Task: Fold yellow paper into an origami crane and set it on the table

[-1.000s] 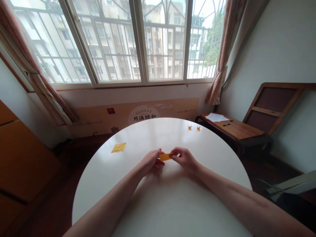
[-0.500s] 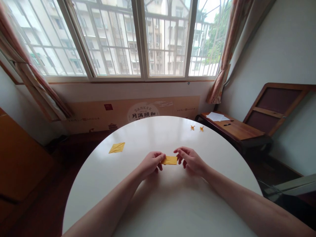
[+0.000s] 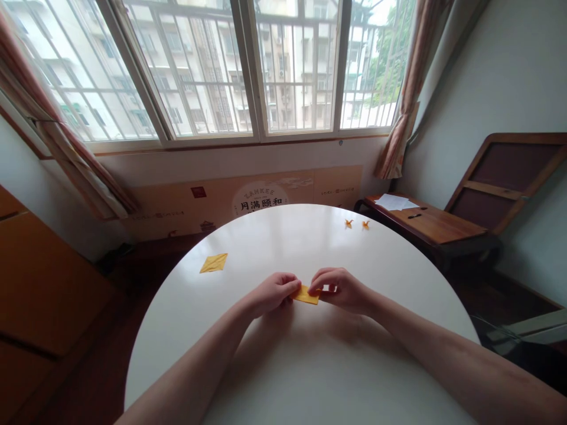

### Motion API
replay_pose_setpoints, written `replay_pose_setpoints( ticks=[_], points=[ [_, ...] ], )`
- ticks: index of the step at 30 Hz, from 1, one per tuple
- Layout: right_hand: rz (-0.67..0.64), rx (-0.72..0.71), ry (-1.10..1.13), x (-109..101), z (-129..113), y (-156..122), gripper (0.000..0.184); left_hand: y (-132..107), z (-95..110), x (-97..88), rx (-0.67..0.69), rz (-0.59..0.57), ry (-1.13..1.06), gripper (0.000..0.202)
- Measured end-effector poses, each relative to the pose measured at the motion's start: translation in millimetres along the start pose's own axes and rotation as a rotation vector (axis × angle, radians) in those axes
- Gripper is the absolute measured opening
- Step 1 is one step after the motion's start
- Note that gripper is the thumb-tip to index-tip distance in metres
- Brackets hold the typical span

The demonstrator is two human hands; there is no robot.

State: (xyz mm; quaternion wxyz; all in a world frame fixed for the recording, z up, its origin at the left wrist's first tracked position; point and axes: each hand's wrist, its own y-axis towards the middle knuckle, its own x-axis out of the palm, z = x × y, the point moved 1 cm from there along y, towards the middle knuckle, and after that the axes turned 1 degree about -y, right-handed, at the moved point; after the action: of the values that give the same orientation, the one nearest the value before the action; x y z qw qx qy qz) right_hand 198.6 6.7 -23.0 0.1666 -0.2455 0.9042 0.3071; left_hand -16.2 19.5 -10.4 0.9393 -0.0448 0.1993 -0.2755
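Folded yellow paper rectangle [image 3: 306, 294]: positioned between both hands, over the round white bench [image 3: 283, 372]. Gripped at its left end by fingers of left hand [image 3: 274, 293]; touched near its right end by fingers of right hand [image 3: 342, 289], cannot tell whether pinched. Probably light, pliable, easily creased; hold gently by the ends.

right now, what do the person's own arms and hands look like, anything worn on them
The left forearm and right forearm are bare, with no sleeve, watch or bracelet in view. The left hand and right hand are ungloved; no ring can be made out, though some fingers are hidden.
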Motion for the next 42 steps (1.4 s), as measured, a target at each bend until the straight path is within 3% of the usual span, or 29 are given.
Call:
replay_pose_setpoints(
  ticks=[4, 10, 15, 18, 22, 26, 42],
  points=[
    [-0.021, -0.083, -0.077, -0.7, -0.3, -1.1, 0.014, -1.5, 2.8, 1.0, 0.006, 0.009, 0.067, 0.031],
    [-0.097, -0.063, -0.218, -2.1, -4.2, -3.1, 0.014, -3.3, 5.8, 2.0, 0.012, 0.086, 0.235, 0.026],
    [-0.161, -0.033, -0.314, -1.5, 1.2, -4.6, 0.011, -0.6, 5.7, -4.6, 0.145, 0.268, 0.430, 0.018],
    [-0.212, -0.019, -0.401, -3.3, 6.6, -3.6, 0.012, -0.8, 7.1, -9.6, 0.239, 0.307, 0.490, 0.016],
    [-0.299, 0.000, -0.451, -8.3, 8.8, -2.0, 0.014, -5.7, 12.1, -8.7, 0.432, 0.189, 0.652, 0.030],
    [-0.294, 0.017, -0.471, -12.5, 5.9, -1.9, 0.012, -9.6, 13.3, 1.6, 0.532, 0.038, 0.748, 0.047],
    [-0.284, 0.015, -0.351, -21.1, -2.0, -6.0, 0.018, -16.9, 20.3, 18.3, 0.498, -0.025, 0.765, 0.039]
  ],
)
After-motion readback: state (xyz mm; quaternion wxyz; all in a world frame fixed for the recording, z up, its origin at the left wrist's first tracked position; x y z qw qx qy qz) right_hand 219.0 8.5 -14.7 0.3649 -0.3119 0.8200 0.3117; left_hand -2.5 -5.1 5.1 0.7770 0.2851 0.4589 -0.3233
